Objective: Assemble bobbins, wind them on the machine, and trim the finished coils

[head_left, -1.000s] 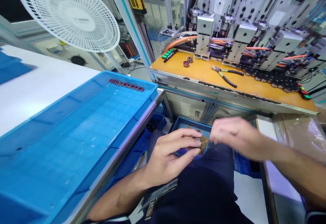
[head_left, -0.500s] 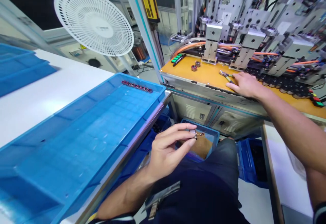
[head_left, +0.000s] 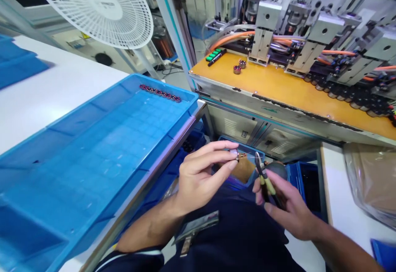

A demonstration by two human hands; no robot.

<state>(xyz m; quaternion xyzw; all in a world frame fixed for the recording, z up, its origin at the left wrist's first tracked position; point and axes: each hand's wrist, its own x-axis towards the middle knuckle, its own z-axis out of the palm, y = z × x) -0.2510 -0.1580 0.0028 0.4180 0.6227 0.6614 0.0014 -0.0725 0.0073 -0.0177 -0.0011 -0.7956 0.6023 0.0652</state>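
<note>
Between the fingertips and thumb of my left hand (head_left: 204, 177) is a small round wound motor stator (head_left: 234, 154), with thin copper-coloured wire ends pointing right. My right hand (head_left: 287, 206) is wrapped round the yellow-green and black handles of wire cutters (head_left: 264, 178). Their jaws point up and sit just right of the wire ends, apart from the stator. My fingers hide much of the stator.
At left lies a long blue tray (head_left: 93, 140) with a row of red-and-dark stators (head_left: 159, 93) at its far end. Two more stators (head_left: 237, 69) and markers (head_left: 215, 56) sit on the orange bench (head_left: 278, 86) below the machine (head_left: 321, 32). A white fan (head_left: 102, 8) stands behind.
My right hand has picked up the wire cutters from the orange bench and brought them down beside the stator. My left hand still holds the stator in nearly the same place.
</note>
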